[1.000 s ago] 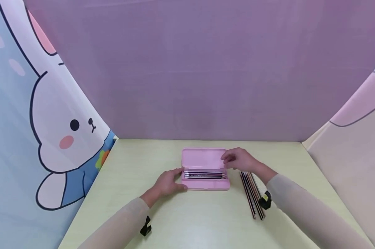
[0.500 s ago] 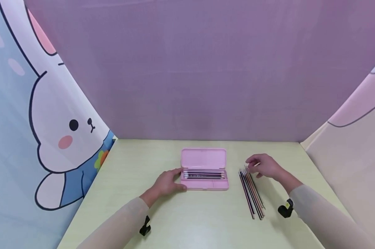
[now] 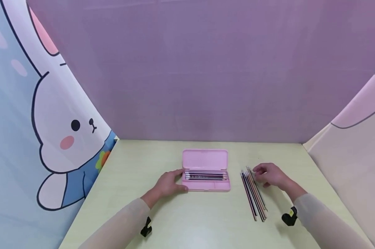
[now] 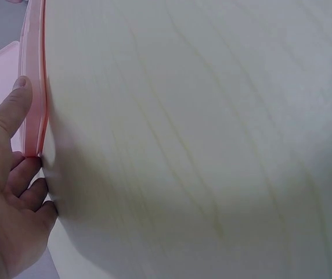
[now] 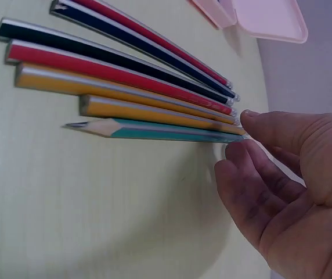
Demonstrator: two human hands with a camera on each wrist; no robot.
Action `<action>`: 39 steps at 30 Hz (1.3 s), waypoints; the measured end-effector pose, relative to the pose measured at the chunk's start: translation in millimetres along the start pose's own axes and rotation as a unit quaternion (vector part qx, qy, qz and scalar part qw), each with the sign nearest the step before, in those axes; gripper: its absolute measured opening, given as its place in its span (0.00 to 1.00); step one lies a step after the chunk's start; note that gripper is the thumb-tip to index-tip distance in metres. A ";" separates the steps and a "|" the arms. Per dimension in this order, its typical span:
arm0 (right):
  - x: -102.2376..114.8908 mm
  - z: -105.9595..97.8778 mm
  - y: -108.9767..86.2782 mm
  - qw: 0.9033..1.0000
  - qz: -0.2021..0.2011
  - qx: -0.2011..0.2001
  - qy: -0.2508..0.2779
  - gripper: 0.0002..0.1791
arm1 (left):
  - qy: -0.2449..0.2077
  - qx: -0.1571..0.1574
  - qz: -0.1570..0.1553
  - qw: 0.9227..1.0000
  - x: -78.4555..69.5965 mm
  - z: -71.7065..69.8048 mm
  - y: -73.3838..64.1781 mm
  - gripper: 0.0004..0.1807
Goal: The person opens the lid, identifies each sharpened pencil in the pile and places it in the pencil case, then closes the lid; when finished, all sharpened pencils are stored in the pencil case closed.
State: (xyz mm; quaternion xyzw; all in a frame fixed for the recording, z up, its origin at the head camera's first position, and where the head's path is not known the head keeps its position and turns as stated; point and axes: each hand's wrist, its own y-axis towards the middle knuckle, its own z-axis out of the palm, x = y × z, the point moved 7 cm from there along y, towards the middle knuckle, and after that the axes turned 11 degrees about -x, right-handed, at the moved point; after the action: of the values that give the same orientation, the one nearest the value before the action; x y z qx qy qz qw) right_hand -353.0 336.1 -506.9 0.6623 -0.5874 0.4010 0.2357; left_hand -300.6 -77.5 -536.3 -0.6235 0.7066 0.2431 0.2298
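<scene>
A pink pencil case [image 3: 206, 186] lies with its lid tilted back, several pencils [image 3: 206, 175] in its rear compartment. My left hand [image 3: 167, 183] holds the case by its left end; in the left wrist view the thumb lies along the front wall and the fingers bend at the end. To the right lies a loose bundle of pencils [image 3: 253, 193] in red, black, yellow and green. My right hand [image 3: 270, 174] hovers at the far end of the bundle. Its thumb and fingers are apart around the tip of a green pencil [image 5: 172, 132], which still lies on the table.
The pale wooden table [image 3: 206, 221] meets a purple cloth wall [image 3: 206, 69] at the back. A rabbit-print curtain [image 3: 60, 121] hangs on the left and a pink-and-cream curtain [image 3: 355, 145] on the right.
My right hand has moved from beside the pencil case's lid, right and toward me, to the far end of the loose pencils. My left hand has stayed on the case.
</scene>
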 end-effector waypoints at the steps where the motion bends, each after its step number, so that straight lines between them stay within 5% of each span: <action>1: -1.4 0.2 -0.3 1.000 0.001 -0.003 -0.003 0.22 | 0.000 0.000 0.000 1.000 -0.2 0.0 0.2 0.50; 21: -12.6 6.8 -3.6 1.000 0.014 -0.028 -0.002 0.22 | 0.000 0.000 0.004 1.000 -0.3 1.2 1.8 0.50; 29: -16.7 3.2 0.9 0.995 0.026 -0.066 -0.075 0.23 | 0.003 -0.002 0.004 1.000 1.6 2.7 1.3 0.51; 39: -19.8 3.0 2.4 0.992 0.041 -0.084 -0.084 0.21 | 0.003 -0.004 0.003 1.000 1.8 3.0 2.8 0.50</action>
State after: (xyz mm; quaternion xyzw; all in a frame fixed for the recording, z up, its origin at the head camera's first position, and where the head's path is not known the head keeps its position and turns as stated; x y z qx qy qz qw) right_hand -354.3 345.0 -525.0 0.6469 -0.6636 0.3020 0.2237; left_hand -303.6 -76.8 -539.6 -0.6228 0.7082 0.2451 0.2247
